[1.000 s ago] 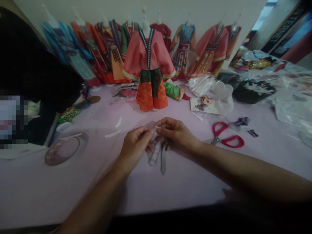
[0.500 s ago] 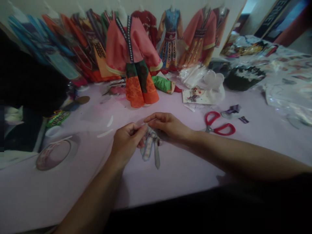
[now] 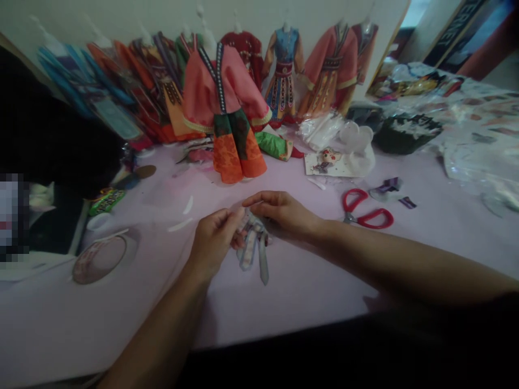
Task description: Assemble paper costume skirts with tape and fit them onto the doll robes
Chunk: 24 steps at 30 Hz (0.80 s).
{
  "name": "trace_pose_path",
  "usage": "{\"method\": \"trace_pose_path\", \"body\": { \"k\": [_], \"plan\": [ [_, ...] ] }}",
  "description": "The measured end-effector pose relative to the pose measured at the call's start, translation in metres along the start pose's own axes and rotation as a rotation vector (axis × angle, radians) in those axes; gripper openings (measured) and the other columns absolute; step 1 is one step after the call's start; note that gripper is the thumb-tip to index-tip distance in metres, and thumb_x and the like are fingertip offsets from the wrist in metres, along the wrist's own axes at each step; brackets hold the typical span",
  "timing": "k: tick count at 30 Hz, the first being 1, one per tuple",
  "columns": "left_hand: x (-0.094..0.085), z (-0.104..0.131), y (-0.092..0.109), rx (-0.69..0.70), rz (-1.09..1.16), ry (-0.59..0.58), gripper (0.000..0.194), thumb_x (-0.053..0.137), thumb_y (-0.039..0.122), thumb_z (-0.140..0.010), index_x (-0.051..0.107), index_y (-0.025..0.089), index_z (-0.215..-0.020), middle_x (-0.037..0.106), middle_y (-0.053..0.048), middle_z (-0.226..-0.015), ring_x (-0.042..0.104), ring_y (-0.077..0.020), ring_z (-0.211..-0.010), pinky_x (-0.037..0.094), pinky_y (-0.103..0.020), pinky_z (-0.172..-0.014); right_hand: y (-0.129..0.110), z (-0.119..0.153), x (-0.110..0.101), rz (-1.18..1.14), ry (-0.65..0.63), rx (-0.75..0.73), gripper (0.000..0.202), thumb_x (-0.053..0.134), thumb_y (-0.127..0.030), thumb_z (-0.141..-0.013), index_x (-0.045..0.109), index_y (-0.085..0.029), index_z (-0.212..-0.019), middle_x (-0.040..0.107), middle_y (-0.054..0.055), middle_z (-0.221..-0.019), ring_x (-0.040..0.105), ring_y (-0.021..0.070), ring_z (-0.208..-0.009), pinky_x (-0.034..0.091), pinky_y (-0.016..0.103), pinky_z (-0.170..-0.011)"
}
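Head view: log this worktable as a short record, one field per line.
left hand: the left hand pinches pale fabric strips
right hand: the right hand has its fingertips at the strips' upper end; grip unclear
cutting tool: red-handled scissors, handles spread, blades partly hidden by the forearm
scraps: purple pieces beyond the scissors
front figure: headless doll form in a pink top, upright
behind it: a row of other dressed forms
far left: ring-shaped roll; green packet
surface: pale purple tabletop
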<state>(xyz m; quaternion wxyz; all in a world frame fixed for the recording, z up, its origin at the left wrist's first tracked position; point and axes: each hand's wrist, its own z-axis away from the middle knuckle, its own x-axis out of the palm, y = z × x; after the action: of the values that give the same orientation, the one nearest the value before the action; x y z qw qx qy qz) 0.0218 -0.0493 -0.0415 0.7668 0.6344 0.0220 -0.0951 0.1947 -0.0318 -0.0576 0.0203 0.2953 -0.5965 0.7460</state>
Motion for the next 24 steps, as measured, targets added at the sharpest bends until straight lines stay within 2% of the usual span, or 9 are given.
{"method": "trace_pose_path", "body": {
  "k": [6,12,18,21,24],
  "plan": [
    [0.001,0.002,0.002,-0.016,0.121,-0.017,0.040,0.069,0.055,-0.080,0.061,0.016,-0.071,0.064,0.000,-0.057,0.056,-0.0106,-0.040,0.038,-0.021,-0.041,-0.001,0.002,0.005,-0.035,-0.023,0.004,0.027,0.080,-0.028,-0.080,0.065,-0.015,-0.098,0.072,0.002,-0.078,0.067,0.0133,-0.064,0.053,0.026,-0.059],
    [0.001,0.001,-0.002,0.010,0.110,-0.052,0.040,0.069,0.055,-0.079,0.061,0.016,-0.074,0.063,0.001,-0.057,0.057,-0.0104,-0.041,0.040,-0.020,-0.041,0.005,0.000,0.003,0.004,-0.014,-0.006,0.038,0.087,-0.033,-0.072,0.062,-0.016,-0.096,0.072,0.000,-0.072,0.065,0.0130,-0.054,0.050,0.023,-0.047],
    [0.003,0.006,-0.007,0.052,0.027,-0.060,0.027,0.069,0.039,-0.082,0.060,0.016,-0.071,0.060,0.003,-0.057,0.054,-0.0081,-0.043,0.042,-0.018,-0.043,0.009,0.007,0.008,0.007,0.016,0.004,0.039,0.086,-0.039,-0.074,0.062,-0.017,-0.094,0.065,-0.003,-0.065,0.057,0.0098,-0.044,0.046,0.022,-0.040],
    [0.004,0.008,-0.004,-0.018,-0.011,-0.040,0.015,0.068,0.027,-0.083,0.061,0.016,-0.075,0.057,0.005,-0.056,0.053,-0.0079,-0.042,0.043,-0.018,-0.041,0.010,0.010,0.012,0.019,0.046,0.057,0.041,0.086,-0.042,-0.074,0.062,-0.017,-0.095,0.064,-0.003,-0.063,0.054,0.0095,-0.042,0.044,0.022,-0.038],
    [0.004,0.010,-0.001,-0.045,-0.018,-0.027,0.014,0.066,0.020,-0.085,0.060,0.016,-0.074,0.057,0.005,-0.056,0.052,-0.0068,-0.040,0.040,-0.017,-0.039,0.011,0.011,0.015,0.007,0.058,0.084,0.044,0.088,-0.044,-0.071,0.063,-0.017,-0.094,0.063,-0.003,-0.061,0.054,0.0098,-0.043,0.042,0.022,-0.038]
  ]
}}
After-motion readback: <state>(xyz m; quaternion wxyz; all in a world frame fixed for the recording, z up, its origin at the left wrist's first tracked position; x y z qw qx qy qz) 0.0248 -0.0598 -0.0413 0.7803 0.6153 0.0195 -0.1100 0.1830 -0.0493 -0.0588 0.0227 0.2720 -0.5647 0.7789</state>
